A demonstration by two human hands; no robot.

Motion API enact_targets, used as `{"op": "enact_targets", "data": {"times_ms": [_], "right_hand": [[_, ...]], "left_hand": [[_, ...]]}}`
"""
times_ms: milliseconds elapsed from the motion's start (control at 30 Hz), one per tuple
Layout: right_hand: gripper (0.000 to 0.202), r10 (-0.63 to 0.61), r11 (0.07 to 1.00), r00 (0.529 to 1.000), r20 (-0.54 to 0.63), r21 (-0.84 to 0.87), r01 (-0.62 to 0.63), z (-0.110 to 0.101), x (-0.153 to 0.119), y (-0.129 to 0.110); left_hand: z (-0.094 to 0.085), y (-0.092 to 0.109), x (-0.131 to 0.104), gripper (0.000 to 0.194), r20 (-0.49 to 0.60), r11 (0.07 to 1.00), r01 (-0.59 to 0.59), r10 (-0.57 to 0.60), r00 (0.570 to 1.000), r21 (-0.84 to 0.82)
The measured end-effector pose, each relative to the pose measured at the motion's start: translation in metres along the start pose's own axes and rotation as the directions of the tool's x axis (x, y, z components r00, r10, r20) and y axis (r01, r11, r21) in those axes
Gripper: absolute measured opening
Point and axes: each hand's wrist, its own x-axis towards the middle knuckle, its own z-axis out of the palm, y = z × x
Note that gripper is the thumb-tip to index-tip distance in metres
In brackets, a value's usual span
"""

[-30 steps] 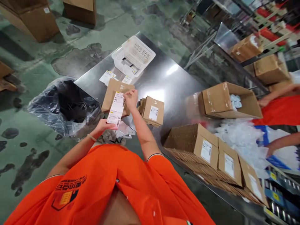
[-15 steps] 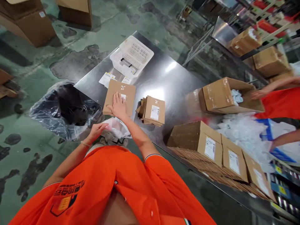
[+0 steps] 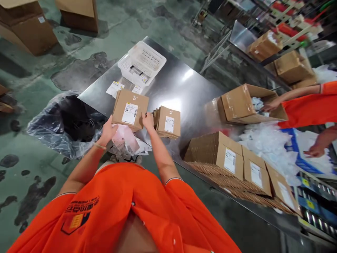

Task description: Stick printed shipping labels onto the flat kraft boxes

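A flat cardboard mailer [image 3: 131, 99] with a white label lies on top of a small stack at the near left corner of the metal table. My left hand [image 3: 108, 130] grips the stack's lower left corner, fingers partly hidden by the edge. At the right edge, my right hand [image 3: 148, 120] has its fingers curled against the same mailer. Beside it is a second, smaller-looking stack of labelled mailers [image 3: 169, 121]. Pinkish-white label backing paper [image 3: 125, 137] hangs below my hands at the table edge.
A white plastic basket [image 3: 143, 63] and label sheets [image 3: 115, 88] sit farther back on the table [image 3: 184, 82]. A lined waste bin [image 3: 63, 123] is at left. Rows of mailers [image 3: 230, 160] stand at right, near an open carton [image 3: 234, 105] where a co-worker's hand [image 3: 272, 104] reaches in.
My right hand has moved from the mailer's top face to its right edge, uncovering the label. My left hand has risen from the backing paper to the stack's lower left corner.
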Motion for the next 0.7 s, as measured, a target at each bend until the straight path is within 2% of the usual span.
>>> {"op": "enact_targets", "data": {"times_ms": [100, 200, 333, 433, 533, 600, 700], "right_hand": [[0.024, 0.02, 0.995, 1.0, -0.012, 0.096, -0.019, 0.003, 0.001, 0.007], [0.028, 0.042, 0.983, 0.999, -0.007, 0.177, -0.04, -0.003, 0.004, 0.017], [0.027, -0.028, 0.981, 1.0, -0.007, 0.194, 0.029, -0.006, 0.011, 0.019], [0.026, -0.025, 0.992, 0.999, 0.021, 0.128, 0.022, -0.003, 0.012, 0.014], [0.025, -0.024, 0.996, 0.999, 0.031, 0.084, 0.022, 0.002, 0.008, 0.01], [0.027, -0.026, 0.997, 1.0, 0.009, 0.067, 0.025, 0.004, 0.005, 0.008], [0.029, -0.061, 0.995, 0.998, -0.006, 0.076, 0.061, 0.002, 0.005, 0.007]], "left_hand": [[0.003, 0.01, -0.005, 0.078, 0.027, 0.97, 0.04, -0.047, 0.999, 0.239], [0.009, 0.019, -0.015, 0.083, 0.062, 0.919, 0.061, -0.092, 0.994, 0.39], [0.013, 0.021, -0.016, 0.094, -0.011, 0.944, 0.071, -0.072, 0.997, 0.321], [0.01, 0.02, -0.007, 0.096, -0.048, 0.967, 0.078, -0.068, 0.997, 0.242], [0.006, 0.02, 0.001, 0.098, -0.09, 0.965, 0.127, -0.109, 0.99, 0.231], [0.005, 0.021, 0.002, 0.092, -0.086, 0.956, 0.125, -0.105, 0.991, 0.267], [0.01, 0.024, -0.004, 0.08, -0.006, 0.945, 0.049, -0.05, 0.999, 0.323]]}}
